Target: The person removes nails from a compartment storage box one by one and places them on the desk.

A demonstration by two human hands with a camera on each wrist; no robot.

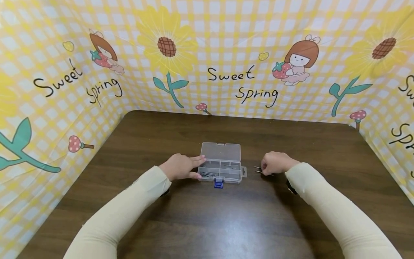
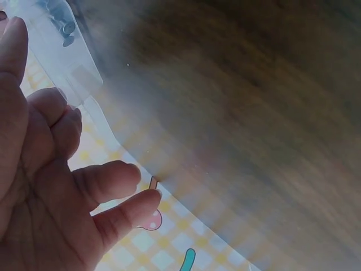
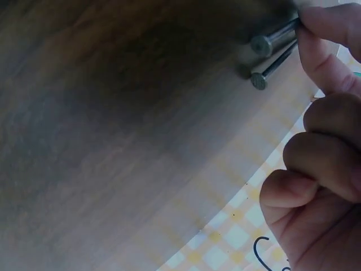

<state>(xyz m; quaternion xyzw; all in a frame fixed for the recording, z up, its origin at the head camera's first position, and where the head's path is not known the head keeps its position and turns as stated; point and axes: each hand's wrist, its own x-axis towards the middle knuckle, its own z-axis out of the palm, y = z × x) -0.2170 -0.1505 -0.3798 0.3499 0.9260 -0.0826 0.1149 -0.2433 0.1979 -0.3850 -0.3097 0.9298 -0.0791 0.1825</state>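
A clear plastic compartment box (image 1: 231,180) stands on the table with its lid (image 1: 221,151) raised at the back. Several nails (image 1: 208,174) lie in its front-left compartment, and a few more in the back-right one. My left hand (image 1: 181,167) touches the box's left side, thumb near the front corner and fingers extended by the lid hinge. To the right of the box, my right hand (image 1: 276,163) is low over the table. Its thumb and index finger pinch nails (image 3: 273,42), two of which show their heads in the right wrist view; the other fingers are curled.
A blue latch (image 1: 218,183) hangs at the box's front, and a clear hanging tab (image 1: 244,172) sticks out on its right. The dark wooden table (image 1: 207,223) is bordered by a yellow checked cloth (image 1: 226,43) at the back and sides.
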